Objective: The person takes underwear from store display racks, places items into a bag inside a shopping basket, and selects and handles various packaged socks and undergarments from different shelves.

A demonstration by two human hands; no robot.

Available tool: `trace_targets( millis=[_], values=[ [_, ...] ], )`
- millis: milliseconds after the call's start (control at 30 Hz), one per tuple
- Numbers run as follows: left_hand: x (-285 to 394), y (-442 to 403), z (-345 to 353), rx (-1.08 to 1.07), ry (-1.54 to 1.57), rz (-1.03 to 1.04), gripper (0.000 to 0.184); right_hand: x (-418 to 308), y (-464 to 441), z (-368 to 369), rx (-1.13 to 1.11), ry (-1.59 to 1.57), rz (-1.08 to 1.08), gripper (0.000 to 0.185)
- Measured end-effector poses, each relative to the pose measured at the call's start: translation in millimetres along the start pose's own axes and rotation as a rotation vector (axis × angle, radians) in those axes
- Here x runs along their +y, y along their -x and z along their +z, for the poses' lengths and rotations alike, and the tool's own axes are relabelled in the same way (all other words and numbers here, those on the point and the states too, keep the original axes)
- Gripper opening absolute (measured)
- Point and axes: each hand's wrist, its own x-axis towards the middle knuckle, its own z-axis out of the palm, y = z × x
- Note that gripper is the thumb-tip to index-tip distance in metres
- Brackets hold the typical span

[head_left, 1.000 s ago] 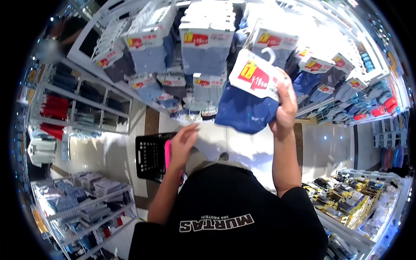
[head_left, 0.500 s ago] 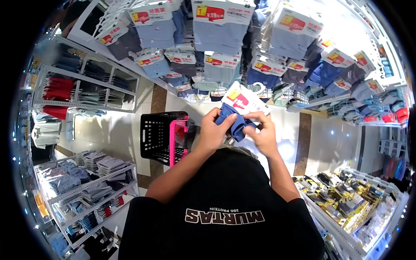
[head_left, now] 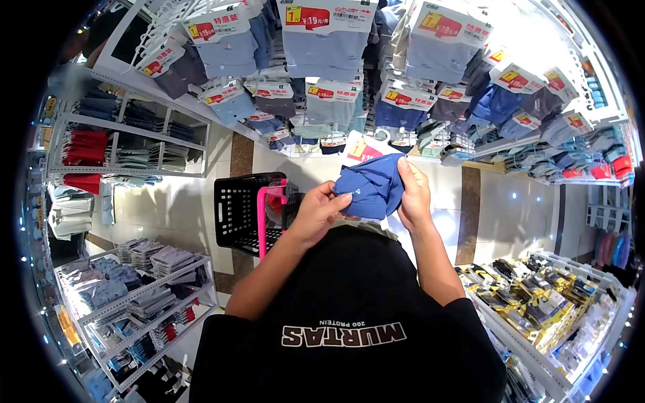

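Dark blue underpants (head_left: 371, 188) with a small pale logo are spread in front of my chest, held at both sides. My left hand (head_left: 316, 211) pinches their left edge, the thumb lying on top of the fabric. On the opposite side my right hand (head_left: 414, 195) grips the upper right edge, thumb in front and fingers behind. A white card hanger (head_left: 361, 148) with a red and yellow price label sticks out above the cloth, partly covered by it.
Racks of similar hanging garments (head_left: 326, 47) with price cards stand ahead. A black shopping basket (head_left: 232, 215) with a pink handle (head_left: 262, 215) is left of me. Shelves of folded clothes (head_left: 141, 295) stand at left, a bin of packaged goods (head_left: 537, 302) at right.
The underpants went from bunched between both hands to spread wider. My hands have moved apart, the left one slightly left and down. The view has shifted a little.
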Motion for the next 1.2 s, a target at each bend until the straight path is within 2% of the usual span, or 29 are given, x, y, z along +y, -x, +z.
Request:
trace_targets(
  millis=[133, 233, 267, 333, 367, 400, 467, 500, 533, 567, 600, 667, 767, 867, 967, 1100, 1133, 1200],
  values=[
    [4, 3, 6, 0.035, 0.001, 0.026, 0.021, 5, 0, 3, -0.007, -0.013, 0.009, 0.035],
    [-3, 0, -3, 0.042, -0.161, 0.08, 0.019, 12, -1, -5, 0.047, -0.006, -0.013, 0.042],
    [-3, 1, -1, 0.088, -0.231, 0.129, 0.014, 23, -6, -29, 0.006, 0.081, -0.064, 0.049],
    [-4, 2, -17, 0.179, -0.627, 0.243, 0.012, -7, -3, -17, -0.105, 0.343, -0.299, 0.055],
    [-5, 4, -24, 0.216, -0.582, 0.285, 0.012, -20, -5, -15, -0.097, 0.392, -0.379, 0.053],
    [-3, 6, -28, 0.255, -0.536, 0.326, 0.012, -32, -8, -15, -0.071, 0.419, -0.392, 0.037],
    [2, 11, -56, 0.348, -0.641, 0.383, 0.013, -62, -18, -13, 0.008, 0.5, -0.488, 0.023],
    [6, 13, -69, 0.384, -0.754, 0.453, 0.013, -78, -23, -12, 0.07, 0.552, -0.519, 0.022],
    [15, 20, -74, 0.46, -0.71, 0.342, 0.014, -92, -32, -17, 0.12, 0.559, -0.564, 0.023],
    [9, 17, -103, 0.511, -0.795, 0.407, 0.017, -108, -42, -19, 0.126, 0.552, -0.65, 0.024],
    [19, 21, -110, 0.564, -0.942, 0.378, 0.02, -125, -49, -14, 0.137, 0.503, -0.715, 0.025],
    [11, 23, -155, 0.691, -1.188, 0.486, 0.028, -156, -63, -8, 0.054, 0.378, -0.805, 0.025],
    [-16, 25, -211, 0.75, -1.221, 0.463, 0.043, -185, -83, 2, -0.088, 0.358, -0.903, 0.025],
    [-13, 31, -192, 0.742, -1.17, 0.289, 0.053, -194, -102, 16, -0.198, 0.475, -0.915, 0.028],
    [-12, 33, -189, 0.756, -1.213, 0.293, 0.053, -186, -120, 22, -0.247, 0.521, -0.845, 0.024],
    [-8, 34, -180, 0.744, -1.153, 0.305, 0.051, -168, -121, 18, -0.06, 0.509, -0.791, 0.025],
    [-9, 33, -183, 0.74, -1.165, 0.316, 0.05, -163, -122, 10, -0.042, 0.622, -0.871, 0.026],
    [-13, 31, -195, 0.734, -1.187, 0.338, 0.048, -154, -103, 2, 0.196, 0.846, -1.008, 0.027]
  ],
)
